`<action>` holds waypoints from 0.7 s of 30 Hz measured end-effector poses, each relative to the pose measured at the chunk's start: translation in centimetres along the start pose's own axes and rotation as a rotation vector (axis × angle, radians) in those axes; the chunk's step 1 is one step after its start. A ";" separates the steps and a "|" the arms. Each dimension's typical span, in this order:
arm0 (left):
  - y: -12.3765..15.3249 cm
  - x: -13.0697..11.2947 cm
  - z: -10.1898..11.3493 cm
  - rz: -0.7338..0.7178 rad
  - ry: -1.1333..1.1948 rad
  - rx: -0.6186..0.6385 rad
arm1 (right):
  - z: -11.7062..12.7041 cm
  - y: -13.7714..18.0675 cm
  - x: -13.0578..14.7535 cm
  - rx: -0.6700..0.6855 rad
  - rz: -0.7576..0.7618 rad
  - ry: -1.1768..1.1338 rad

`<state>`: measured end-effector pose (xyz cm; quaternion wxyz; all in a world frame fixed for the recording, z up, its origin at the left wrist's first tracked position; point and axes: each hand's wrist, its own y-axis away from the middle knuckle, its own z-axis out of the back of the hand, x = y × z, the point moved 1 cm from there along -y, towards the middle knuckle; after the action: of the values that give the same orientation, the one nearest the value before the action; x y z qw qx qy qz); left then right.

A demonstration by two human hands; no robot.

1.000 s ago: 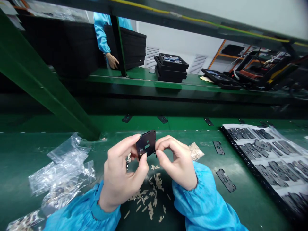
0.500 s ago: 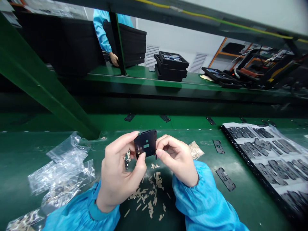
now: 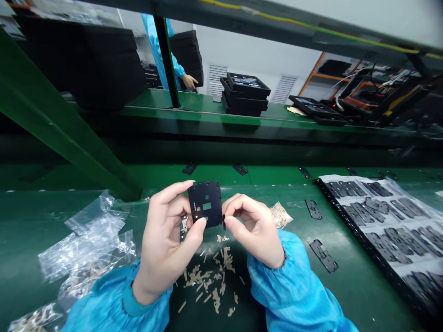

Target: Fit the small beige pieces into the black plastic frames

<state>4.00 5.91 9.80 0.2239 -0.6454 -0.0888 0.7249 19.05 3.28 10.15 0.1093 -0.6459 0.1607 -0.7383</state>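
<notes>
Currently both hands hold one thing above the green desk [image 3: 346, 295]: a small black plate [image 3: 205, 204], roughly square, with cut-out windows, raised upright and facing the camera. Left hand [image 3: 166, 240] pinches it at the left edge, thumb on the lower front, forefinger stretched along the top. Right hand [image 3: 254, 230] is curled, fingertips closed at the plate's lower right corner; whether they grip something tiny there cannot be told. Blue sleeves [image 3: 294, 290] on both arms.

On the desk under the hands: scattered pale slips [image 3: 211, 276]. Left: crumpled clear bags [image 3: 86, 249]. Just right of the right hand: a small packet [image 3: 281, 215] of pale bits. Farther right: loose black strips [image 3: 323, 256], flat, well apart from each other. Far right: a black tray [image 3: 384, 221] with rows of dark parts on white sheets.

Beyond, on a raised green shelf [image 3: 207, 108]: stacked black trays [image 3: 245, 94]. Another person in a blue coat stands behind it, one hand [image 3: 189, 82] against a black stack.
</notes>
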 end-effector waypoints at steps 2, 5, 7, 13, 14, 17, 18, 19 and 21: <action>-0.1 0.0 0.0 0.023 0.017 -0.001 | 0.0 0.0 0.0 -0.002 0.000 0.005; 0.0 0.1 0.2 0.066 0.041 -0.007 | 0.0 0.0 0.1 -0.013 -0.015 0.015; 0.1 0.2 0.2 0.113 0.088 -0.007 | 0.0 0.0 0.1 -0.019 -0.023 0.021; 0.1 0.7 0.3 0.213 0.275 -0.041 | -0.2 0.1 0.1 -0.021 -0.039 0.036; 0.0 0.9 0.3 0.215 0.299 -0.038 | -0.2 0.2 0.2 -0.017 -0.043 0.039; -0.3 1.3 0.3 0.202 0.372 -0.008 | -0.3 0.4 0.4 -0.002 -0.037 0.047; -0.4 1.4 0.3 0.196 0.405 0.016 | -0.3 0.4 0.5 -0.001 -0.031 0.052; -0.5 1.6 0.4 0.189 0.441 0.046 | -0.3 0.4 0.6 0.003 -0.022 0.056; -0.7 1.7 0.3 0.174 0.512 0.106 | -0.2 0.5 0.7 0.012 -0.007 0.061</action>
<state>3.70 7.27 8.63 0.2095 -0.8002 0.0645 0.5583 18.69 2.59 10.59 0.1054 -0.6230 0.1572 -0.7590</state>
